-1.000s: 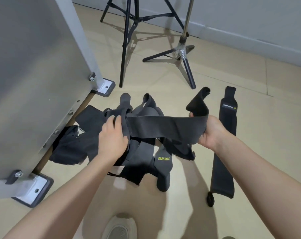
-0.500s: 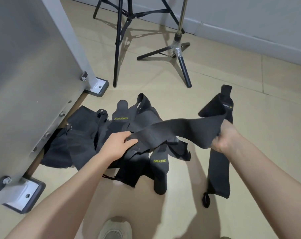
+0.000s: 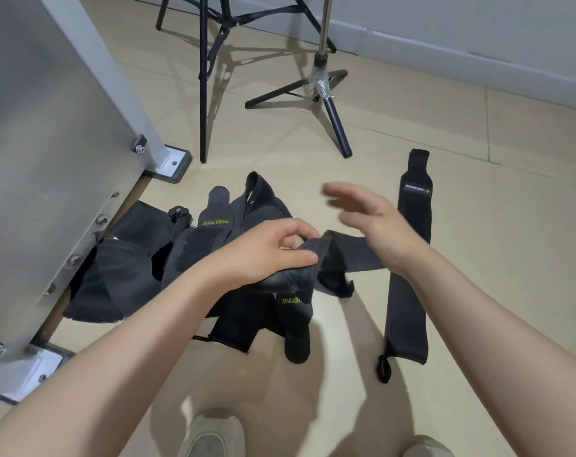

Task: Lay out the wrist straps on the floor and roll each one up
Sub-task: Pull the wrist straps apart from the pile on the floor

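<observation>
Head view, left hand (image 3: pixel 273 255): forearm reaches in from the lower left; thumb and curled fingers pinch one end of a black wrist strap (image 3: pixel 300 275), held above the pile.
Right hand (image 3: pixel 375 222): raised above the floor, palm turned leftward, fingers extended and slightly spread, blurred; it holds nothing.
Held strap: runs from the left hand rightward and passes behind the right wrist; its far end is hidden.
Strap pile (image 3: pixel 194 258): a loose heap of black straps on the floor, directly below and left of the left hand; yellow "XUEYING" lettering shows on two of them.
Laid-out strap (image 3: pixel 408 278): flat and lengthwise on the floor, right of the pile and apart from it, label end away from the person.
Floor (image 3: pixel 511 225): beige tiles with visible joints.
Grey panel (image 3: pixel 49 133): metal frame at left, bolted feet on the floor, touching the pile's left edge.
Tripod stands (image 3: pixel 323 84): two black stands beyond the pile, near a pale wall.
Shoes (image 3: pixel 210 437): light-coloured, at the bottom edge.
</observation>
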